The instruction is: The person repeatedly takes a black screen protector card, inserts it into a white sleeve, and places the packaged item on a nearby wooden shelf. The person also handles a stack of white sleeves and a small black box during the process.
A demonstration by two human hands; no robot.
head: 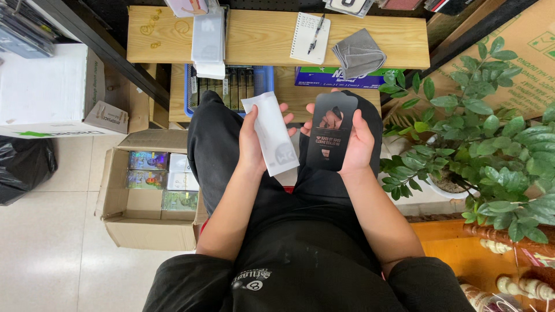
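Note:
My left hand (252, 140) holds a long white translucent sleeve (271, 133) tilted over my lap. In my right hand (356, 143) is a flat black card (328, 135) with a cut-out hanger hole near its top and small print on its face. Both hands are raised side by side above my black trousers, in front of a low wooden shelf (260, 40). The sleeve and the card are close together but apart.
An open cardboard box (118, 199) of shiny packs sits on the floor to my left. A notepad with pen (309, 37), grey cloth (358, 55) and stacked clear sleeves (208, 40) lie on the shelf. A leafy potted plant (480, 138) stands at my right.

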